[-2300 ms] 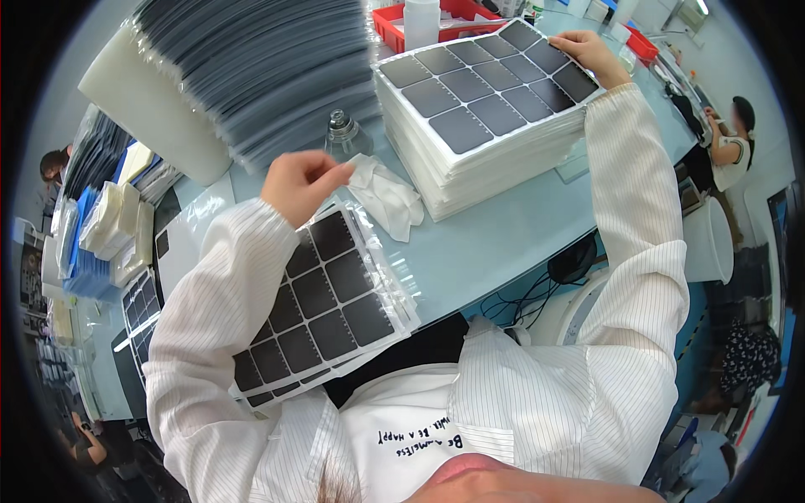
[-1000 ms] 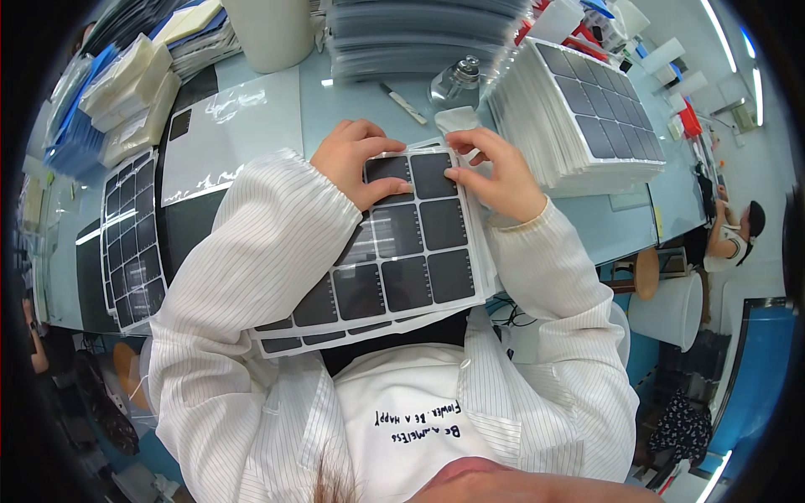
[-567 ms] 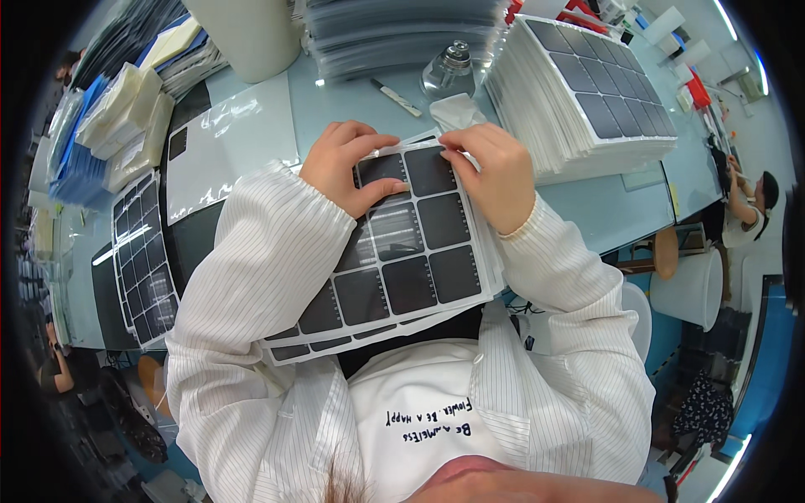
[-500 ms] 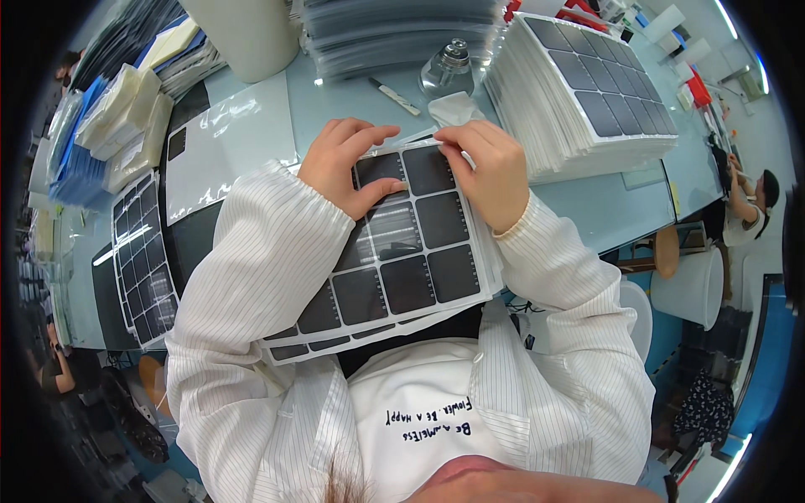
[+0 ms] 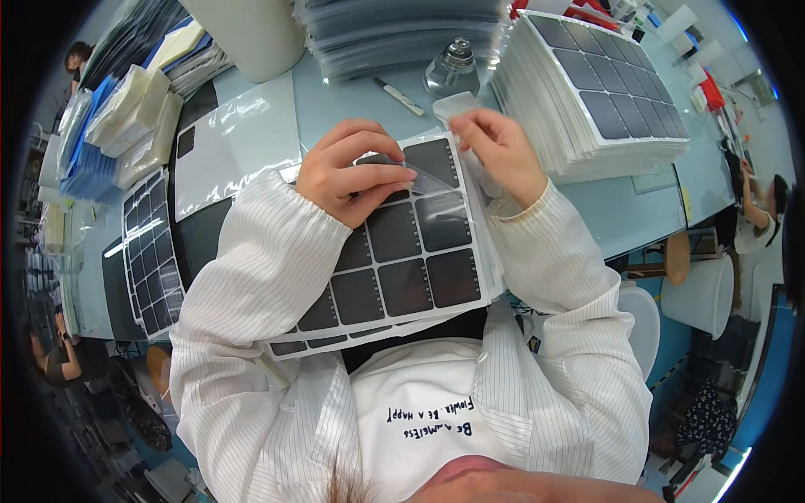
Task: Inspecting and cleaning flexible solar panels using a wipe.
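A sheet of dark square panels [image 5: 405, 289] with white borders lies on a small stack of like sheets in front of me. My left hand [image 5: 348, 174] pinches the lifted corner of a clear film [image 5: 432, 183] over the upper part of the sheet. The film slants up from the panels toward those fingertips. At the sheet's far right corner, my right hand [image 5: 503, 151] is closed, its fingers curled beside a crumpled white wipe [image 5: 457, 104]. What lies between its fingertips, if anything, is hidden. Whitish, thin material hangs under that palm.
A tall stack of panel sheets [image 5: 625, 109] stands at the right. Behind are a glass bottle [image 5: 453, 74] with a metal top, a marker pen [image 5: 399, 96] and stacked clear sheets [image 5: 402, 38]. At left lie a white sheet [image 5: 243, 147], another panel sheet [image 5: 153, 251] and wrapped packs [image 5: 130, 105].
My left hand has closed its fingers on the film and raised its corner off the sheet. The right hand has moved up and right from the sheet's corner, toward the wipe.
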Demonstrator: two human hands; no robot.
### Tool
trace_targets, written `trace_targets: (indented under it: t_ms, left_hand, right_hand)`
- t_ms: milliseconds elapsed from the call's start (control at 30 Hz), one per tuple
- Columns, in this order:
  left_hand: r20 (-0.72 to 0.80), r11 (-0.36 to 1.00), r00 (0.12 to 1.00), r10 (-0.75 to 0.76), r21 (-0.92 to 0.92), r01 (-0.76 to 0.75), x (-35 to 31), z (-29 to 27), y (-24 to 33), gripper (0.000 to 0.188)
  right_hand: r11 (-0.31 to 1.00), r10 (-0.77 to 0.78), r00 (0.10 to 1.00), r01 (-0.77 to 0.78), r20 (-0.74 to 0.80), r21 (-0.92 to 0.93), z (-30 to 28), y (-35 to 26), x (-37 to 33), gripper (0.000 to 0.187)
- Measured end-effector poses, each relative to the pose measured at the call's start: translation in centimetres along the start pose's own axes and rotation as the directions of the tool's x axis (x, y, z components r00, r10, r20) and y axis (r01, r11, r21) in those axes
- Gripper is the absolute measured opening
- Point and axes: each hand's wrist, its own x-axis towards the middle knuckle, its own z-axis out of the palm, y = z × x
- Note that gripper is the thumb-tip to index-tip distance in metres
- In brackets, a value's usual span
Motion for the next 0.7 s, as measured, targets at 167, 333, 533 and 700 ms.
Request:
trace_targets:
  t_ms: [167,333,533,700]
  left_hand:
    - [0.026,0.996,0.999,0.038,-0.081,-0.036,-0.3,-0.6,0.1,0.017]
    - [0.302,0.967,0.951,-0.070,-0.214,0.140,-2.2,-4.1,2.4,0.013]
    - [0.382,0.855,0.869,-0.313,-0.285,0.433,-12.0,-11.2,7.1,0.015]
    - [0.007,0.684,0.782,-0.624,-0.480,0.550,-26.5,-18.7,11.8,0.012]
  right_hand:
    - [1.000,0.012,0.998,-0.013,0.060,0.007,1.1,-0.2,-0.7,0.021]
    - [0.990,0.071,0.997,-0.076,0.044,0.122,0.8,2.0,-0.1,0.022]
    - [1.000,-0.014,1.000,0.014,0.002,0.027,0.5,2.9,0.0,0.024]
    - [1.000,0.002,0.994,-0.003,0.110,0.011,0.9,2.4,0.1,0.019]
